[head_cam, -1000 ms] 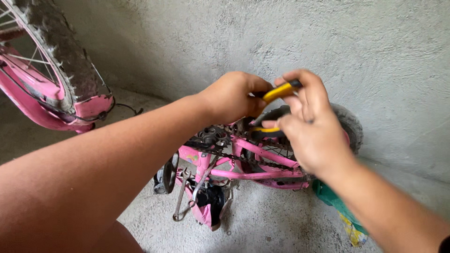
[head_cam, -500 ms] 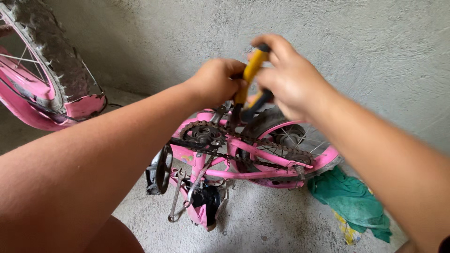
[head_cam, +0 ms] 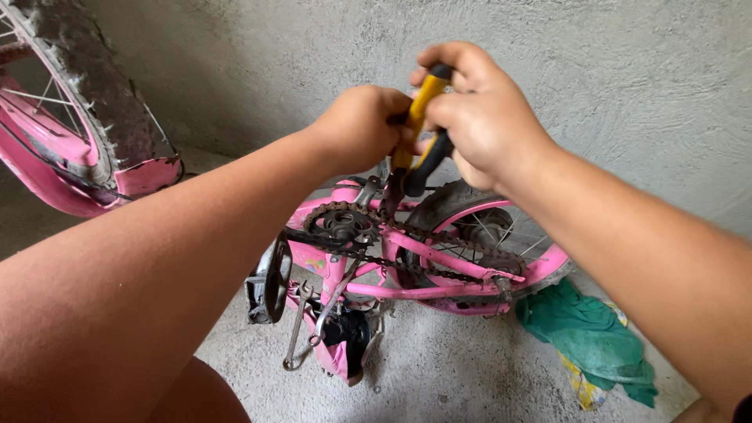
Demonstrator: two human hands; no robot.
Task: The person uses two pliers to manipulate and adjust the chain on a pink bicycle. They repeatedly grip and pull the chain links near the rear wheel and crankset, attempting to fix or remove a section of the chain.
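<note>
While the right hand (head_cam: 486, 117) is closing fully around the yellow-and-black-handled pliers (head_cam: 419, 129), the left hand (head_cam: 360, 125) is gripping the same handles, and the tool's nose is pressing down near the crank of the upturned small pink steel bicycle (head_cam: 423, 258). Judging from this, work is under way, not finished: the dark chain (head_cam: 415, 270) is sitting on its sprockets, and two steel spanners (head_cam: 301, 333) are lying unused at the near left.

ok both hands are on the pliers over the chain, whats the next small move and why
Probably squeeze the pliers steady and work the jaws at the spot just above the chainring. Both the left hand and right hand already clasp the yellow handles, and the tool's tip sits low by the chain on the upturned pink bike. What the jaws grip is hidden.
</note>
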